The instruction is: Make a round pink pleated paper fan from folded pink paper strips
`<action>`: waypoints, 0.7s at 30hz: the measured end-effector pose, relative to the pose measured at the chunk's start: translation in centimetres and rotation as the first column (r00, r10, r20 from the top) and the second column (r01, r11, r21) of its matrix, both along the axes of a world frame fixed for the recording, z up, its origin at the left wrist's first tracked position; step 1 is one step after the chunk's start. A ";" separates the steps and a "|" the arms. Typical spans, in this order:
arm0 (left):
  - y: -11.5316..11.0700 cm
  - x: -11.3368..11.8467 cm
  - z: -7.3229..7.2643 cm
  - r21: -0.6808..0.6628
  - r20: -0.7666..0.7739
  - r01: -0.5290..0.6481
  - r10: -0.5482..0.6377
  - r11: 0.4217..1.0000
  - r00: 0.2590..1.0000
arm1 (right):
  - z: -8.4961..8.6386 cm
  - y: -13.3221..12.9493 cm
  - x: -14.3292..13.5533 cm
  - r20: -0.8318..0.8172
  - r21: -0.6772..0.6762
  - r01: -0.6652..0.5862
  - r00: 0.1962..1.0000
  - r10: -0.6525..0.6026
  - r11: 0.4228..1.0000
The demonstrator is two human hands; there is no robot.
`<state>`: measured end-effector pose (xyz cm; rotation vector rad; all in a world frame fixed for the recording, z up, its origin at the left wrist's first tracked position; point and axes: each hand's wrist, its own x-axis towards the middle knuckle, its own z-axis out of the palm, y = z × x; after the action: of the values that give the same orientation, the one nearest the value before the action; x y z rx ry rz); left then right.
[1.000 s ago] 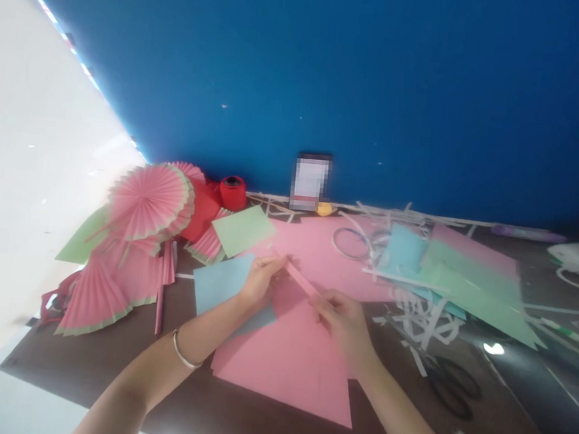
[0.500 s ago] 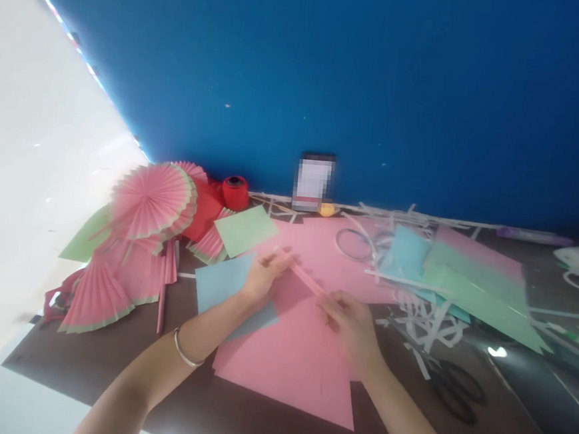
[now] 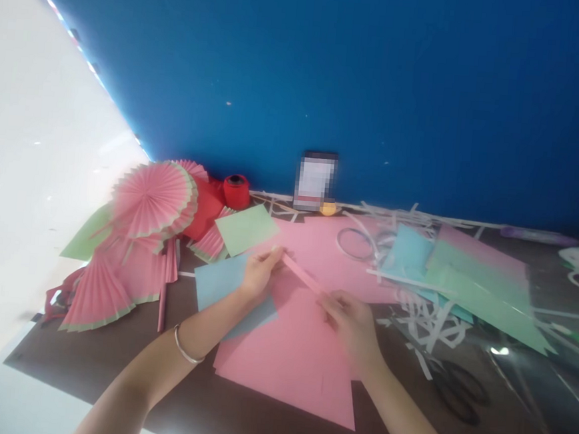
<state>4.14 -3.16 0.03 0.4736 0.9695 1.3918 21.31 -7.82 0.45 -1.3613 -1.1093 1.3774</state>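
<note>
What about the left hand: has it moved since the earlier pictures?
Yes, slightly: judged against the resting red roll, the left hand now sits a little farther left.

The strip of pink paper (image 3: 303,273) is long, narrow and straight, with plain, nearly parallel edges. It runs taut between the two hands: its far end, to the upper left, sits in the fingers of the left hand (image 3: 261,273), its near end, to the lower right, in those of the right hand (image 3: 351,321). It slants over pink sheets (image 3: 287,371) on the desk (image 3: 58,359); any folds or layers are too blurred to tell.
</note>
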 end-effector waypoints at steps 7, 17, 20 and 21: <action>-0.3 0.4 -0.3 0.056 -0.051 0.025 -0.022 0.998 0.998 | 0.5 -0.1 0.0 -0.001 0.012 0.082 0.997 -0.082 0.997; -1.3 1.0 0.5 0.034 -0.249 0.076 -0.065 0.997 0.966 | 1.1 -0.1 0.0 0.049 0.020 0.110 0.993 -0.111 0.994; -1.2 1.0 0.4 0.017 -0.230 0.037 -0.032 0.999 0.973 | 0.9 0.1 0.1 0.005 0.013 0.124 0.992 -0.124 0.992; -1.2 1.0 0.3 0.015 -0.219 0.029 -0.025 0.999 0.975 | 0.9 0.1 0.1 0.006 0.016 0.125 0.992 -0.125 0.992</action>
<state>5.09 -4.34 0.34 0.6616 1.1246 1.3443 21.41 -7.76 1.34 -1.4009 -1.0193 1.2723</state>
